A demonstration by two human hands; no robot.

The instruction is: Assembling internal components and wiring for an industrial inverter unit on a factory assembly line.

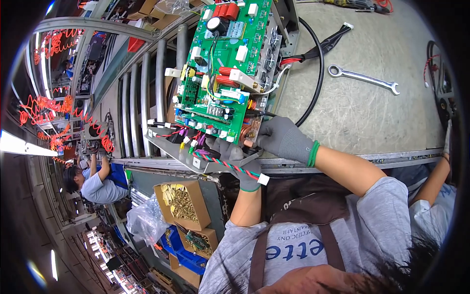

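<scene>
A green circuit board (220, 63) packed with parts is mounted in an open metal chassis. Along its near edge runs a bent grey metal panel (181, 153), with coloured wires and white plugs over it. My left hand (234, 156), in a grey glove, has its fingers curled over this panel, partly hidden by a red-green-black twisted cable (227, 164) with a white connector. My right hand (286, 139), gloved too, is closed at the board's near right corner, beside copper-coloured parts. What its fingertips pinch is too small and covered to name.
On the grey worktop (362, 112) lie a combination wrench (364, 79) and a black cable (320, 73). Rollers (142, 98) run left of the chassis. Below are a cardboard box of brass-coloured fasteners (183, 206) and a blue bin (183, 257). Other people work at left and far right.
</scene>
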